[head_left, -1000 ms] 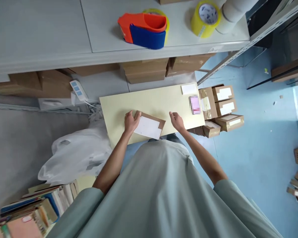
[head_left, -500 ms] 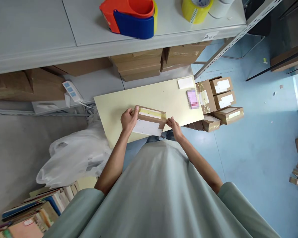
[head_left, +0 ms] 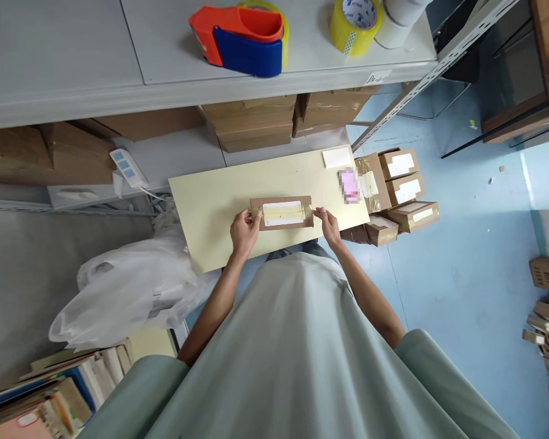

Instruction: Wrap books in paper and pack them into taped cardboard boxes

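Observation:
A small cardboard box (head_left: pixel 281 226) lies on the pale yellow table, its long side running left to right. A white label (head_left: pixel 283 212) under clear yellowish tape covers much of its top face. At the box's left end, my left hand (head_left: pixel 245 231) grips the edge, thumb on the near side. My right hand (head_left: pixel 328 225) is closed in a pinch at the right end, where shiny tape wraps the corner. Whether the fingertips hold the cardboard or the tape there is too small to tell.
The table (head_left: pixel 210 238) also carries a white card (head_left: pixel 336 157) and a blurred pink item (head_left: pixel 349 186). Stacked labelled boxes (head_left: pixel 402 177) stand right. A shelf (head_left: pixel 91 91) above holds a tape dispenser (head_left: pixel 242 42) and tape roll (head_left: pixel 354 27). White plastic bags (head_left: pixel 132 292) lie left.
The box has turned from its large labelled face, held tilted, to the taped narrow face lying level. My right hand has come from free space to the box's right end.

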The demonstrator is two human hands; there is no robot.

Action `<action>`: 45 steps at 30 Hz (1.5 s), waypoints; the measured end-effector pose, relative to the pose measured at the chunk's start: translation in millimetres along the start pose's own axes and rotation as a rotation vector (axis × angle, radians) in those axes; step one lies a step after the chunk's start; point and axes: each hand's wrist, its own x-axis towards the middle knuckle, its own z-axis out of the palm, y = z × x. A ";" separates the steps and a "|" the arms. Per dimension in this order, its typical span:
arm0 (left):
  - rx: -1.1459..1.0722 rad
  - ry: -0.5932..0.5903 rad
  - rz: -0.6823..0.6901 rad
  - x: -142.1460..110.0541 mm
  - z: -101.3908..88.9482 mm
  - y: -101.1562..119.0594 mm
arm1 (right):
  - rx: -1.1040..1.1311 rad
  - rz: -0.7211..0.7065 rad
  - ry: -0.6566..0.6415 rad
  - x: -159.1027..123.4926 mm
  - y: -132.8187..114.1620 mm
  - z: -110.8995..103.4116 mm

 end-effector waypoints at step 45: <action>0.100 -0.111 0.291 21.6 -2.6 -22.3 | -0.454 -0.265 -0.203 20.1 -1.3 -9.6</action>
